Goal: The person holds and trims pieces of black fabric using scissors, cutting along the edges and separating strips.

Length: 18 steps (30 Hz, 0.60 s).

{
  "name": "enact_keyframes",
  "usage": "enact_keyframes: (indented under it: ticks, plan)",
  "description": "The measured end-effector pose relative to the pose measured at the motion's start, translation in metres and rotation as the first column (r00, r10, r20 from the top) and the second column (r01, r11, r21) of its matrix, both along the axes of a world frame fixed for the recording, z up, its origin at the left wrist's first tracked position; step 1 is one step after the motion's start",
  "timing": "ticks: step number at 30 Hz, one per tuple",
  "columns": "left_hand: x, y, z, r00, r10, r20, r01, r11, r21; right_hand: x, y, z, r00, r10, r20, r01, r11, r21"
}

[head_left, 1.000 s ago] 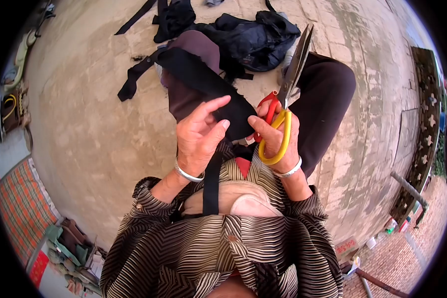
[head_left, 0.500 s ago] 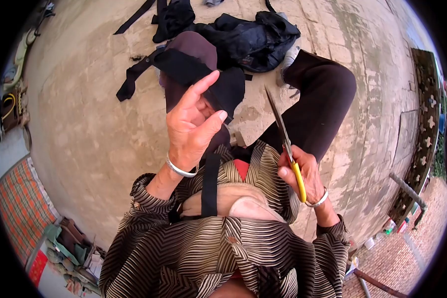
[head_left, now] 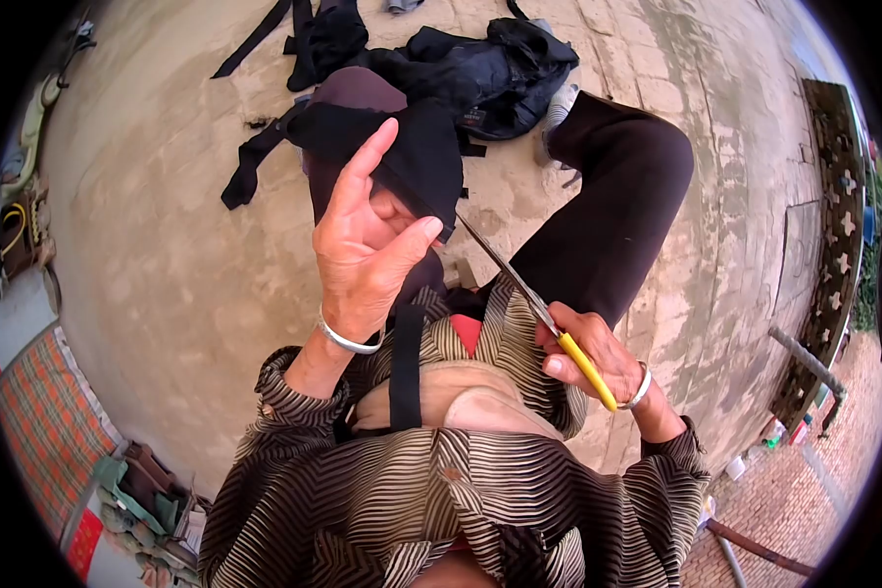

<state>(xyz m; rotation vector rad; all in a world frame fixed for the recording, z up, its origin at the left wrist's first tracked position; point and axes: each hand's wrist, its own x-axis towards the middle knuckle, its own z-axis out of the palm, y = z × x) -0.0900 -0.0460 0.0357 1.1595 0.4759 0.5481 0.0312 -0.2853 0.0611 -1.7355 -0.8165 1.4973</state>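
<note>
My left hand, with a bracelet at its wrist, has its index finger and thumb stretched out. Its other fingers curl against a piece of black cloth draped over my bent knee; their hold is partly hidden. Yellow-handled scissors are in my right hand, over my lap. Their long blades look closed together and point up and left, the tip close to the cloth's lower right corner. Whether tip and cloth touch, I cannot tell. A black strap hangs down my striped jacket's front.
Beyond my knees, a heap of dark clothing and loose black strips lie on the concrete ground. A plaid cloth is at far left. To the right stand a low patterned wall and a pipe.
The scissors have tilted left, bringing their tip from well right of the cloth to its lower right corner. The left hand keeps its pose on the cloth; the view has shifted slightly.
</note>
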Motion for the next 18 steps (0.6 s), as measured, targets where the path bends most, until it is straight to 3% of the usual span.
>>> enact_keyframes:
  ticks: [9,15,18]
  plan:
    - [-0.002,-0.001,0.004,0.999,-0.008,-0.041,0.008,1.000,0.008,0.000,0.016,-0.008,0.997,0.047,-0.061,-0.038,0.990,0.138]
    - [-0.002,-0.002,0.008,0.998,-0.011,-0.059,0.010,1.000,-0.011,-0.005,0.022,-0.011,0.999,0.021,-0.045,-0.016,0.994,0.110]
    - [-0.002,-0.001,0.008,0.997,-0.039,-0.060,0.037,0.999,-0.025,-0.007,0.024,-0.013,0.998,-0.053,-0.047,0.060,0.982,0.181]
